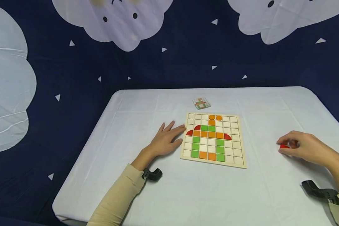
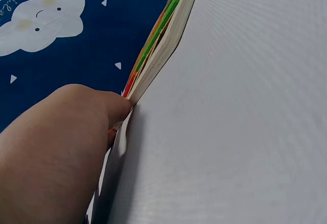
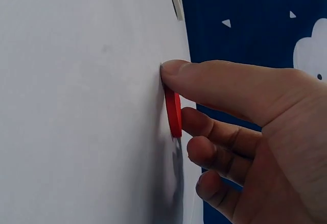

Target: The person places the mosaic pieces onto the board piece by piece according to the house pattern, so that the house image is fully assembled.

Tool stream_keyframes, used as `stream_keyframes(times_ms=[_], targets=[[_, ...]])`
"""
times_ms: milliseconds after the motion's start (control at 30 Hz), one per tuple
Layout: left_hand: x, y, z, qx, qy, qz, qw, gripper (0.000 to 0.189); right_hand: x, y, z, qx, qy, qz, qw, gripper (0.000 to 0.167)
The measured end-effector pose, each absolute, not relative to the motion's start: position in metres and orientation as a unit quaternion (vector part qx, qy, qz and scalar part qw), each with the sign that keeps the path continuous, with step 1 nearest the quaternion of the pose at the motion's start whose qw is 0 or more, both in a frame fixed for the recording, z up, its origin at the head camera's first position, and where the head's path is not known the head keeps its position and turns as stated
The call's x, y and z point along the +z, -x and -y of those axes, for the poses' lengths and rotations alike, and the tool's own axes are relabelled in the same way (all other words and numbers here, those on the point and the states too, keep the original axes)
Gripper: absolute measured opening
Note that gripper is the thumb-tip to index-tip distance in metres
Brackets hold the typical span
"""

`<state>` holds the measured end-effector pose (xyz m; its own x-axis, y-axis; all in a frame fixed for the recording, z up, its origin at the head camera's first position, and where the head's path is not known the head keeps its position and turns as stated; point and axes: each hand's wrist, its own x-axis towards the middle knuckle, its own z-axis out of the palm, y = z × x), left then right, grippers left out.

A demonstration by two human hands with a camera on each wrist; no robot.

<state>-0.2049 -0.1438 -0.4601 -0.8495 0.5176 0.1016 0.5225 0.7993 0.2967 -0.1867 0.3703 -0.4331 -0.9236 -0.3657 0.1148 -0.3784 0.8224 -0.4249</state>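
Note:
At the right of the table my right hand (image 1: 306, 147) pinches a small flat red piece (image 1: 284, 146) between thumb and fingers, low over the cloth. In the right wrist view the red piece (image 3: 173, 114) stands edge-on below the thumb, with the other fingers curled loosely behind it. A wooden grid board (image 1: 241, 150) lies at the middle of the table. Green squares (image 1: 204, 128), orange squares (image 1: 212, 156), two orange discs (image 1: 212, 117) and red quarter-round pieces (image 1: 227, 137) fill some of its cells. My left hand (image 1: 166, 139) rests with spread fingers at the board's left edge.
Behind the board lies a small card (image 1: 201, 103) printed with a coloured grid pattern. A white cloth (image 1: 141, 110) covers the table. Dark blue fabric (image 1: 186, 72) with clouds and triangles hangs behind it.

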Motion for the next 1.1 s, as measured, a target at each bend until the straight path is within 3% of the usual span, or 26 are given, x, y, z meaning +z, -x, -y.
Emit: stream_keyframes(times_ms=[500, 767, 1100], targets=[[-0.460, 0.205, 0.143, -0.159, 0.275, 0.948, 0.005, 0.055, -0.435, 0.184, -0.384, 0.202, -0.156, 0.967, 0.016, 0.029], [-0.459, 0.204, 0.143, -0.161, 0.272, 0.949, 0.002, 0.054, -0.439, 0.187, -0.376, 0.173, -0.196, 0.964, 0.043, 0.024], [-0.458, 0.204, 0.144, -0.166, 0.276, 0.947, 0.005, 0.054, -0.442, 0.188, -0.372, 0.199, -0.198, 0.959, 0.041, 0.032]])
